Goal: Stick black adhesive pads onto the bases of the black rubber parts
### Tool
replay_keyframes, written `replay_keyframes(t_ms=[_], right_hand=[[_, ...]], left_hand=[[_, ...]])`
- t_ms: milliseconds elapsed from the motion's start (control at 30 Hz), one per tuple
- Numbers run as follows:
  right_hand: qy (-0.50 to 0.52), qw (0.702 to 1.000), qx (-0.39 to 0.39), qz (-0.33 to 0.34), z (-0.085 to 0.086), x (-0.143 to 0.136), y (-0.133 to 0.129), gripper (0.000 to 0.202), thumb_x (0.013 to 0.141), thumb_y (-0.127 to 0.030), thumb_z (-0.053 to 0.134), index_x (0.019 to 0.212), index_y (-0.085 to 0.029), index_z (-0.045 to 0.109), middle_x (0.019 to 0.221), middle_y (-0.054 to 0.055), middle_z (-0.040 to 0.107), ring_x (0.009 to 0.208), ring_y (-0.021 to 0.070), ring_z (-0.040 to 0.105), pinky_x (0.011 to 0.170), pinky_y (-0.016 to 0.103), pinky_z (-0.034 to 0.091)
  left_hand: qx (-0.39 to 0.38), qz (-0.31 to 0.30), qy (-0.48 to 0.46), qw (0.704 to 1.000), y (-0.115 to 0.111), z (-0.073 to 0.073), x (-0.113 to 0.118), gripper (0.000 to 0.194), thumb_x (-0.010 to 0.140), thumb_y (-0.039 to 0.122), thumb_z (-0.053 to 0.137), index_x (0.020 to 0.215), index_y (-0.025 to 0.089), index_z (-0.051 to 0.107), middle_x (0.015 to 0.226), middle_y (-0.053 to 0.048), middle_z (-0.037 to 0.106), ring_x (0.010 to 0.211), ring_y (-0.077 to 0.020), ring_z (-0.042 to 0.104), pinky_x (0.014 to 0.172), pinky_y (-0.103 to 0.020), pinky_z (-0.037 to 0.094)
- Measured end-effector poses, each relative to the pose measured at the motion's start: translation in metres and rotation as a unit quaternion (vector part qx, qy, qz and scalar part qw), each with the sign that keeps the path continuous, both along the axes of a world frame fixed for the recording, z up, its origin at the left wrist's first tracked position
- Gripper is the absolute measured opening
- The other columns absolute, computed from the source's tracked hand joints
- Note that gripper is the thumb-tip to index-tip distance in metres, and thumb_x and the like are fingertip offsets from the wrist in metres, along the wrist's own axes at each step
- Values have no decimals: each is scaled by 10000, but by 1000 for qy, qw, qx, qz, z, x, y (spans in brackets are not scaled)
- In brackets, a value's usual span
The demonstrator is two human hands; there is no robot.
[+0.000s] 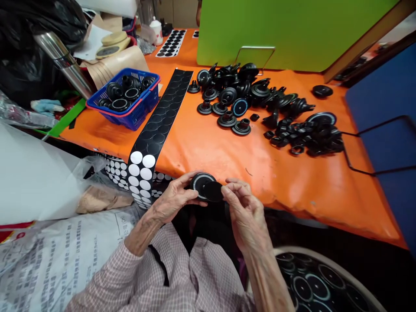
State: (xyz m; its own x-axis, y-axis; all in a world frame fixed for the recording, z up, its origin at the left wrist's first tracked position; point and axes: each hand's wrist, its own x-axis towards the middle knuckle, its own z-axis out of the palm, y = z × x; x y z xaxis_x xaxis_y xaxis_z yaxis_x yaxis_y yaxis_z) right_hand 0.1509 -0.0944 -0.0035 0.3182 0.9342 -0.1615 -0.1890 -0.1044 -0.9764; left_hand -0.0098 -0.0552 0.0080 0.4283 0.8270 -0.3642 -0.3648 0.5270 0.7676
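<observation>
My left hand [178,193] is closed around the edge of a round black plastic base [199,181] with a pale ring on its face. Between the thumb and fingers of my right hand [242,201] is a thin black round sticker [213,192], which overlaps the right part of the base. Whether the two touch cannot be made out. Both hands are just off the table's front edge. A strip of round black stickers [164,115] lies to the left on the table, and its lower end, with white circles bared, hangs over the edge.
On the orange table [208,149] lie a heap of black plastic bases [227,93] and a pile of small black parts [305,136]. A blue basket [138,108] holds black rings. Green [292,30] and blue [383,104] boards stand behind and right. A tub [354,284] of discs is below right.
</observation>
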Motion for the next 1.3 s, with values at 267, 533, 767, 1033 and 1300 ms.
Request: replay_keyframes(t_ms=[267, 533, 767, 1033, 1300], right_hand=[[-21, 999, 8, -27, -5, -17, -1, 207, 789, -388, 690, 730, -195, 643, 1059, 39, 531, 1008, 181, 533, 855, 308, 439], [-29, 999, 3, -44, -6, -21, 0, 223, 782, -400, 684, 735, -188, 632, 1027, 52, 536, 986, 190, 547, 852, 324, 464], [-25, 999, 4, -42, -9, -23, -1, 207, 796, -386, 677, 752, -191, 624, 1029, 39, 525, 983, 177, 546, 865, 316, 452], [-91, 994, -3, -56, -11, -24, 1, 216, 814, -391, 640, 755, -188, 595, 985, 42, 529, 932, 179, 553, 826, 325, 462], [-190, 979, 21, -72, -13, -30, 2, 190, 851, -377, 590, 766, -207, 576, 962, 47, 526, 937, 187, 551, 832, 356, 480]], left_hand=[[3, -21, 11, 1000, -2, 2, 2, 428, 701, 123, 714, 1126, 162, 672, 1223, -107, 618, 1022, -268, 636, 804, -396, 575], [12, -19, 10, 1000, -3, -1, 2, 409, 710, 121, 709, 1112, 193, 691, 1223, -94, 623, 1052, -272, 623, 791, -378, 580], [9, -20, 13, 1000, -4, -3, 3, 424, 717, 109, 703, 1133, 191, 680, 1230, -90, 625, 1082, -280, 613, 806, -388, 584], [3, -16, 15, 1000, -3, -6, 4, 405, 725, 147, 719, 1127, 175, 675, 1228, -98, 625, 1047, -266, 630, 789, -368, 590], [-13, 19, 31, 999, -3, -3, 7, 356, 729, 251, 758, 1060, 151, 674, 1181, -104, 627, 965, -239, 652, 729, -353, 600]])
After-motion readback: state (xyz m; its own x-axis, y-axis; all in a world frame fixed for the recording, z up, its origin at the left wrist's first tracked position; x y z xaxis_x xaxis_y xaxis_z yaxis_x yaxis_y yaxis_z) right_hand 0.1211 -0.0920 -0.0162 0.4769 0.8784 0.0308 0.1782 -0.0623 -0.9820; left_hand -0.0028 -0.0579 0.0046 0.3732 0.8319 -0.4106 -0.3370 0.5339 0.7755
